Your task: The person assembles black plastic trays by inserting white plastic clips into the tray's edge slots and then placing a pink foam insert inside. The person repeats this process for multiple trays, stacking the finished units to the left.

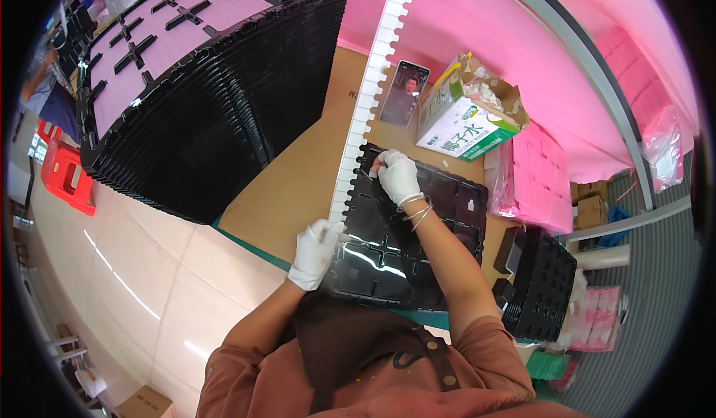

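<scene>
A black plastic tray [436, 272] with moulded compartments lies in front of me. Along its left side runs a long white strip [371, 86] with a notched edge. My left hand [316, 252], in a white glove, is closed at the strip's lower end, by the tray's left edge. My right hand [398, 175], also gloved and with thin bands at the wrist, reaches over the tray's far left corner. Its fingers are pinched together, and a bare fingertip shows; whatever they hold is too small to name. A small white piece [470, 205] sits in a right-hand compartment.
A tall stack of black trays [246, 97] stands at the left. Beyond my tray are a phone [405, 93] and an open carton [466, 120] holding white scraps. Pink packs [533, 176] and more black trays [544, 284] are to the right. A red stool [66, 176] is on the floor.
</scene>
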`<state>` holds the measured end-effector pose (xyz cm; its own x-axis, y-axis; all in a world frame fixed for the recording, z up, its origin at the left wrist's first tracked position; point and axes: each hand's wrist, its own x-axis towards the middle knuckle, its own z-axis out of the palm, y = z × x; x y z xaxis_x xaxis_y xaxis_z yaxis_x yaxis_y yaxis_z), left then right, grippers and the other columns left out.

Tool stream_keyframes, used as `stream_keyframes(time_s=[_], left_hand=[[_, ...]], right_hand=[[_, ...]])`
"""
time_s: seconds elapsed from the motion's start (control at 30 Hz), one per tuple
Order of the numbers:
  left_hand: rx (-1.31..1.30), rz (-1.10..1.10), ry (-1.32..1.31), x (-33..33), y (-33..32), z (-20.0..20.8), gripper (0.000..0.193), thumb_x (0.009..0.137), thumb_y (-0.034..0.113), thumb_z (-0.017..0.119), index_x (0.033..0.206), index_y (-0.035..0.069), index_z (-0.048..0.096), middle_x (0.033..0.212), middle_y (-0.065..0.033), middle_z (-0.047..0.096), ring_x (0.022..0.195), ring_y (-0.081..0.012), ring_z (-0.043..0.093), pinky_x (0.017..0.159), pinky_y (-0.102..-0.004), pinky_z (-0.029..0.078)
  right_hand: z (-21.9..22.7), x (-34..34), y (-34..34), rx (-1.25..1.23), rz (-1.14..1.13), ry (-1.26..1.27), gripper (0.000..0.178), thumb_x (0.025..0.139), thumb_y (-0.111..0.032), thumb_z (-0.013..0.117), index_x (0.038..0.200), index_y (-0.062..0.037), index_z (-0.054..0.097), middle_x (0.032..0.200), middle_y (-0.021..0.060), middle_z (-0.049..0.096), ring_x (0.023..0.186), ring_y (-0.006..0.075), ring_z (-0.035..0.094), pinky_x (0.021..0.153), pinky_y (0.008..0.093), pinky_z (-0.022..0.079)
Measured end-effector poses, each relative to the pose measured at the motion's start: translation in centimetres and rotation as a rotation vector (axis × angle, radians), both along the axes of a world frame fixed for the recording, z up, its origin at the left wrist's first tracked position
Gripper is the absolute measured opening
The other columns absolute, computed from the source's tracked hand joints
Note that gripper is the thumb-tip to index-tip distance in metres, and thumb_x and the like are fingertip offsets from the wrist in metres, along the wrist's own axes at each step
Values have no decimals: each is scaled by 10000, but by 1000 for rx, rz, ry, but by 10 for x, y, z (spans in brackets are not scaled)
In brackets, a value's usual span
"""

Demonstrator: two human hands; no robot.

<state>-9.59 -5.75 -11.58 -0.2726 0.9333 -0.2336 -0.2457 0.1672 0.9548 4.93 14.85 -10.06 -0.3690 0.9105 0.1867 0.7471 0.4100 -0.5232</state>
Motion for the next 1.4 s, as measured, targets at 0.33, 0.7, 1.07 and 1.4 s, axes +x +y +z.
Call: stream_keyframes(time_s=[0.33, 0.7, 1.07, 1.4], left_hand=[[-15, 1, -22, 1, 0, 5, 153, 972, 133, 592, 916, -6, 616, 877, -103, 695, 756, -138, 676, 675, -257, 528], [-2, -18, -40, 0, 0, -1, 147, 980, 124, 581, 931, -14, 598, 927, -111, 682, 796, -160, 684, 709, -275, 543], [41, 5, -3, 1, -1, -5, 167, 969, 134, 600, 912, -23, 612, 876, -123, 691, 760, -158, 678, 699, -271, 545], [55, -13, 6, 2, -1, 0, 172, 974, 136, 592, 914, -24, 609, 849, -115, 687, 737, -149, 670, 689, -265, 539]], right_hand=[[-9, 9, -4, 65, 71, 4, 95, 706, -14, 628, 708, -105, 656, 768, 94, 651, 821, 309, 638, 758, 405, 470], [-6, 2, -10, 24, -19, 71, 61, 748, -46, 644, 751, -96, 678, 800, 124, 670, 825, 322, 656, 753, 431, 492], [-7, -1, -5, 29, 13, -114, 36, 758, -96, 664, 732, -120, 669, 813, 101, 668, 858, 309, 649, 749, 425, 459], [7, 24, -4, -282, 168, 90, 122, 753, 68, 583, 759, -46, 624, 742, 87, 621, 770, 237, 641, 745, 354, 495]])
